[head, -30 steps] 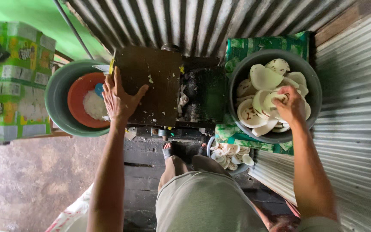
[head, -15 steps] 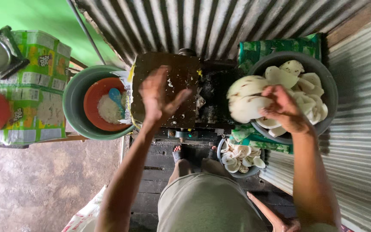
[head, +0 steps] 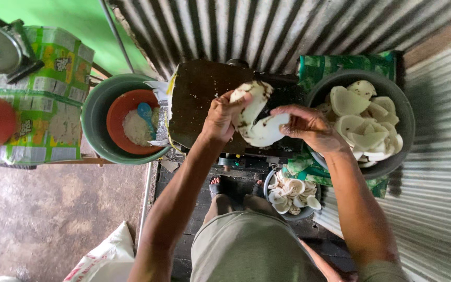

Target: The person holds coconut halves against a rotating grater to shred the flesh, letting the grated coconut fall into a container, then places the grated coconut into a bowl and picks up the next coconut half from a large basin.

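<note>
Both bare forearms reach toward 12 o'clock; left hand and right hand curled, fingers gripping, close together.

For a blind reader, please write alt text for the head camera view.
Both hands, left hand and right hand, hold white coconut pieces above a dark machine. A grey basin of similar pieces sits right, an orange bowl left.
</note>
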{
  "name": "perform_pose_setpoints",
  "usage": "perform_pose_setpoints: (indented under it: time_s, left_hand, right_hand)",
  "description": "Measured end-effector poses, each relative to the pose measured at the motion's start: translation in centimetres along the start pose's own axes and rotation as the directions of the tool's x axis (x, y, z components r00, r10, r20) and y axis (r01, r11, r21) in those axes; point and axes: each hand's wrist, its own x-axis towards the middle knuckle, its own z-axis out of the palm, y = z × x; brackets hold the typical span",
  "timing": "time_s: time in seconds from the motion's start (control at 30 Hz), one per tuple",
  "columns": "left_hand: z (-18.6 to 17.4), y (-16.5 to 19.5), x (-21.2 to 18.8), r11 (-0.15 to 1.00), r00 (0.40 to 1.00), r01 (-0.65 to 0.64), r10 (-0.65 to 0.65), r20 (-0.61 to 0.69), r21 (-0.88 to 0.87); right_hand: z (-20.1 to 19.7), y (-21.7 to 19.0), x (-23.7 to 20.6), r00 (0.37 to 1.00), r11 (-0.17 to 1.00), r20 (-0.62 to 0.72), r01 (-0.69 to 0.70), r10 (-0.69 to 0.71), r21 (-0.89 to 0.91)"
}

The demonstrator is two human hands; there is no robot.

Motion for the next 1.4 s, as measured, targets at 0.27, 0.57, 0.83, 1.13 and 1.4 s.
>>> perform_pose_setpoints:
  time_s: [0.27,0.57,0.83,1.13,1.4]
  left_hand:
    - [-4.4,8.5,-0.7,0.912,0.878,-0.409,0.399,-0.264,0.016]
    - [-6.3,5.3,-5.0,0.928,0.847,-0.287,0.362,-0.389,0.238]
    - [-6.6,4.5,-6.1,0.704,0.791,-0.245,0.542,-0.282,0.667]
    - [-6.3,4.5,-6.7,0.676,0.79,-0.268,0.562,-0.245,0.687]
    - [-5.9,4.6,-7.1,0.644,0.781,-0.233,0.571,-0.255,0.729]
  right_hand:
    - [-1.9,5.5,1.0,0.907,0.932,-0.414,0.211,-0.075,0.294]
    - [-0.3,9.8,2.7,0.871,0.556,-0.341,-0.097,-0.355,-0.826]
    - [0.6,8.7,3.8,0.897,0.34,-0.424,-0.362,-0.125,-0.868]
    - [1.6,9.9,7.2,0.906,0.279,-0.415,-0.379,-0.081,-0.882]
    - [2.2,10.5,8.6,0.888,0.308,-0.458,-0.449,0.044,-0.839]
